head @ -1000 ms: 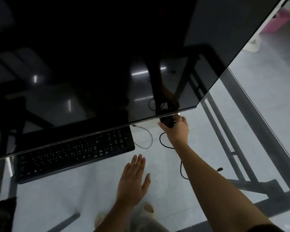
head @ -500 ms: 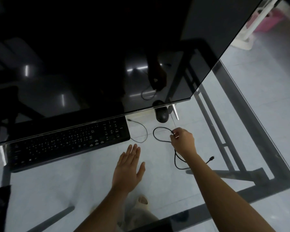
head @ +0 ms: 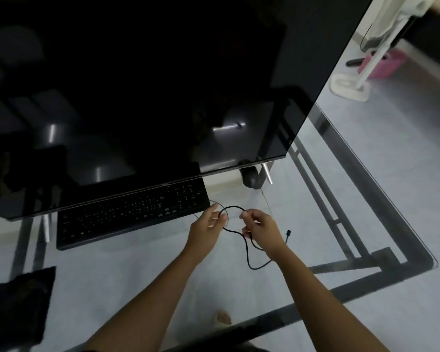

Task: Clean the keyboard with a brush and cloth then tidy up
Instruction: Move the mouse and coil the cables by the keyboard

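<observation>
Beside keyboard (head: 127,215), cable (head: 246,252) (left hand (head: 205,227), right hand (head: 261,229))

**Fig.** A glass tabletop (head: 137,275) is carried on a dark metal frame (head: 396,224), and a pale tiled floor (head: 404,161) is seen through and beyond it. A large dark monitor (head: 163,85) is stood on the glass (bright streaks are reflected in its screen). A pink basket (head: 389,64) and a white stand base (head: 348,87) are seen on the floor at upper right. The room is dimly lit.
</observation>
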